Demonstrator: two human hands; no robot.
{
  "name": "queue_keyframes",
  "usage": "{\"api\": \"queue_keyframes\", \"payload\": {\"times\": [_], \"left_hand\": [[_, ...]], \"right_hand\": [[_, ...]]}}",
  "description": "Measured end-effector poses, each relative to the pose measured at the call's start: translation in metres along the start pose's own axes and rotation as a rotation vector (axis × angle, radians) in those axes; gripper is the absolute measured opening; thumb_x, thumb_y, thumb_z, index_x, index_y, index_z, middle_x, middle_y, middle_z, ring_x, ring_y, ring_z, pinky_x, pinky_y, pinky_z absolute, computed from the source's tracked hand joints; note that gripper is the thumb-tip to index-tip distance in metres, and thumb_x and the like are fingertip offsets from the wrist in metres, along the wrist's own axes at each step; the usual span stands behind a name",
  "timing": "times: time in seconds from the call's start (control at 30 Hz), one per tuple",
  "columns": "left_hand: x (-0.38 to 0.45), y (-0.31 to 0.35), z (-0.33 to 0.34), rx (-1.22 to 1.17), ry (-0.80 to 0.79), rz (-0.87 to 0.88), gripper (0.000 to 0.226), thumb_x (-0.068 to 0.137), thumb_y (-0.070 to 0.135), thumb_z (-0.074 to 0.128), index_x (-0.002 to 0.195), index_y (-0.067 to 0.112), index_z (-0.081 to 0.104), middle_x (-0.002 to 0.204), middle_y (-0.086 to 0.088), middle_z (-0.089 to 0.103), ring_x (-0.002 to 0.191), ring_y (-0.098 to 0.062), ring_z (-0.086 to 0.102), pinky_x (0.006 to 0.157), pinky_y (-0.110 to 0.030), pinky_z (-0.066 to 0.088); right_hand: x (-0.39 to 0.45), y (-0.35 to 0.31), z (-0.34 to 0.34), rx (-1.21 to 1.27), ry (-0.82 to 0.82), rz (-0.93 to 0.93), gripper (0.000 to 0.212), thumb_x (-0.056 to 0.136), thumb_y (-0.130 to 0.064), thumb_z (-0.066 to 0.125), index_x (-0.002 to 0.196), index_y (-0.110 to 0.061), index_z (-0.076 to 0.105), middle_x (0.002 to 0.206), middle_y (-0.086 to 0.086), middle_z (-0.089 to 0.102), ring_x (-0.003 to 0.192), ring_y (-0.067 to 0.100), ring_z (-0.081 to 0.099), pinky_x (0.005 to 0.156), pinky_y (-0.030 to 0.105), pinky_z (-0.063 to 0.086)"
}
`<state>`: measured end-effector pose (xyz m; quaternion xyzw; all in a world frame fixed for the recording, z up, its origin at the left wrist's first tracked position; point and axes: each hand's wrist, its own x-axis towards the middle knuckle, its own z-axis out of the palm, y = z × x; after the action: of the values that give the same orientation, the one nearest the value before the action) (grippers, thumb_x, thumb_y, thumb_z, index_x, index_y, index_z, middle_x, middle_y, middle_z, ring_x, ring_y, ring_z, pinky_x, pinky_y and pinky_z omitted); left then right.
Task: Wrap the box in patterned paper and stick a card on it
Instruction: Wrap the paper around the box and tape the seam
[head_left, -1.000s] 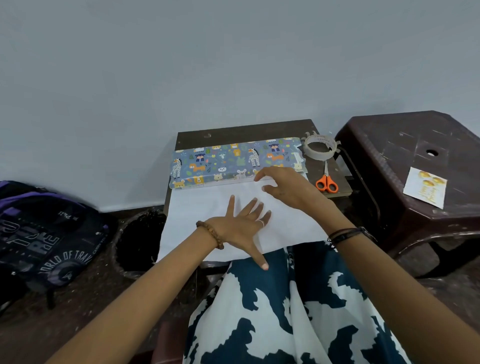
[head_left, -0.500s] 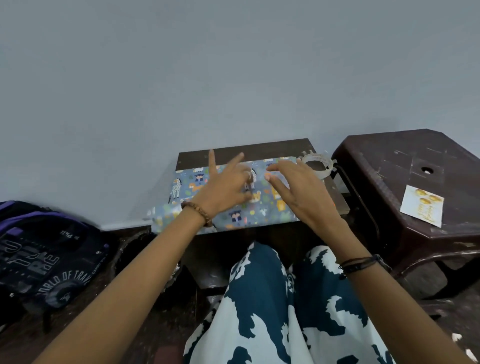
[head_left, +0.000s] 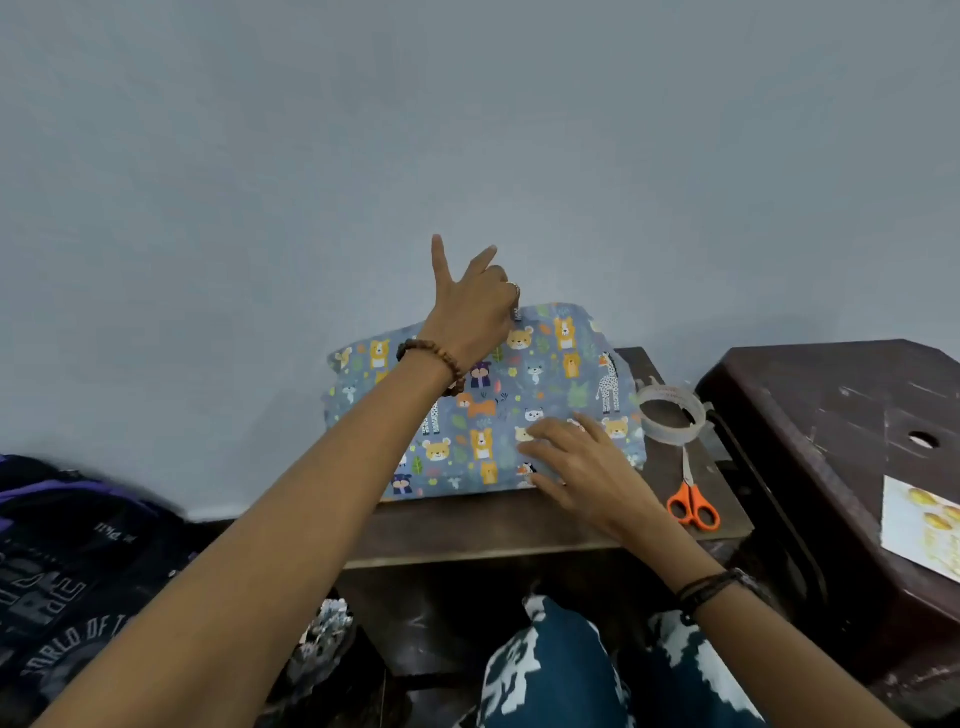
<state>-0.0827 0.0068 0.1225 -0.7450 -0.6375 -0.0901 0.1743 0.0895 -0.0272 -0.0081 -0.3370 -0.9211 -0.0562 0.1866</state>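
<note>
Patterned paper (head_left: 540, 395) on small table (head_left: 498, 525), far edge lifted upright and pinched by left hand (head_left: 470, 312), two fingers spread; right hand (head_left: 582, 467) flat, fingers straight, pressing near edge beside tape roll (head_left: 670, 413) and scissors (head_left: 691, 499).

Small dark wooden table (head_left: 493, 525) against a pale grey wall (head_left: 467, 130). Right of the table: dark brown plastic stool (head_left: 810, 415) (round hole in its top). Left of the table, on the floor: black and purple backpack (head_left: 62, 561) with white lettering. Below the table's front edge: blue and white patterned clothing (head_left: 550, 670). Under the table's left side something pale and crumpled, too blurred to tell.
</note>
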Motion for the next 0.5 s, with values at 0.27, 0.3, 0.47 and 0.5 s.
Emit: {"api": "queue_keyframes", "payload": {"times": [0.27,0.3,0.47,0.5], "left_hand": [[0.012,-0.001,0.047,0.030,0.073,0.033,0.024,0.095,0.005,0.042,0.103,0.013,0.063,0.122,-0.001,0.055,0.143,-0.018,0.013,0.103,-0.059,-0.020],[0.013,-0.001,0.052,0.029,0.092,0.039,0.024,0.095,0.006,0.042,0.105,0.013,0.062,0.124,-0.002,0.055,0.143,-0.018,0.013,0.102,-0.058,-0.021],[0.017,-0.006,0.063,0.043,0.065,0.041,0.026,0.097,0.010,0.041,0.115,0.012,0.059,0.135,-0.004,0.048,0.144,-0.019,0.009,0.105,-0.060,-0.017],[0.018,-0.007,0.064,0.044,0.057,0.040,0.026,0.097,0.010,0.040,0.116,0.012,0.058,0.136,-0.004,0.047,0.144,-0.019,0.008,0.105,-0.061,-0.016]], "right_hand": [[0.004,0.012,0.035,0.046,-0.109,0.061,0.047,0.087,-0.048,0.039,0.122,-0.024,0.060,0.126,-0.002,0.059,0.116,0.013,0.053,0.096,0.047,0.046],[0.001,0.012,0.040,0.039,-0.103,0.063,0.049,0.089,-0.049,0.038,0.126,-0.024,0.057,0.130,-0.003,0.057,0.120,0.012,0.049,0.100,0.045,0.043],[0.000,0.012,0.048,0.089,-0.037,0.097,0.049,0.092,-0.055,0.035,0.127,-0.027,0.054,0.131,-0.004,0.055,0.120,0.013,0.050,0.101,0.037,0.030],[0.005,0.014,0.047,0.089,-0.027,0.097,0.048,0.091,-0.057,0.036,0.123,-0.028,0.057,0.125,-0.005,0.057,0.113,0.013,0.054,0.096,0.035,0.035]]}}
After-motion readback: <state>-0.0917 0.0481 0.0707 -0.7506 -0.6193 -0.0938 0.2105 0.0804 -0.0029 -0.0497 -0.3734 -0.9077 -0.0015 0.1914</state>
